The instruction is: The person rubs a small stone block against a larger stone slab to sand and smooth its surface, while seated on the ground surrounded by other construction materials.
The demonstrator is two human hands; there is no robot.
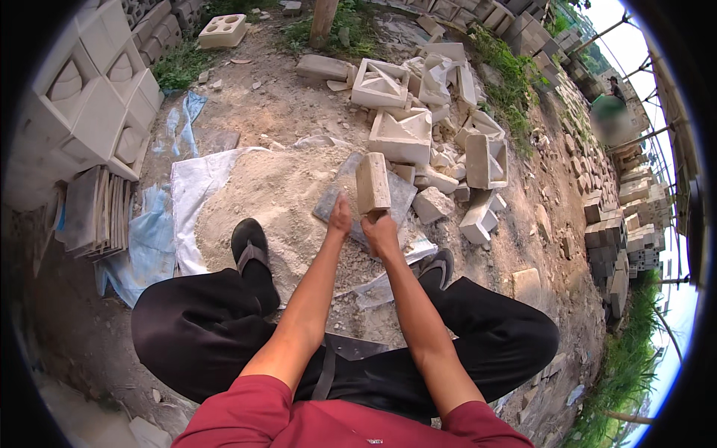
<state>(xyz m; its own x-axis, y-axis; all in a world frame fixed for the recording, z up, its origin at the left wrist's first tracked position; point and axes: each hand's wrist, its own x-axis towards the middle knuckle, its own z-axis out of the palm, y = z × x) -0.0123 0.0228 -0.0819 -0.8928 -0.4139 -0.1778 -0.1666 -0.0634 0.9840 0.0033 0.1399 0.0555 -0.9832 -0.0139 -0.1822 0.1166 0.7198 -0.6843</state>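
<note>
My right hand (381,233) is closed at the near end of a beige rectangular block (373,184), its surface rough and dusty. Whether the block is wood or cast material, or has a handle inside the fist, I cannot tell. Just left of the block is my left hand (340,215), its fingers stretched out and pointing forward, apart from the block. Both hands are over a flat grey slab (340,187) that lies against a heap of pale sandy powder (261,198). The powder is spread on a white sheet (196,179) between my feet.
Broken hollow blocks (401,134) and rubble lie piled ahead to the right. Large moulded blocks (89,89) are stacked at the left above upright thin boards (97,209). Blue torn plastic (149,239) lies beside the sheet. A person (614,97) is far off at the right.
</note>
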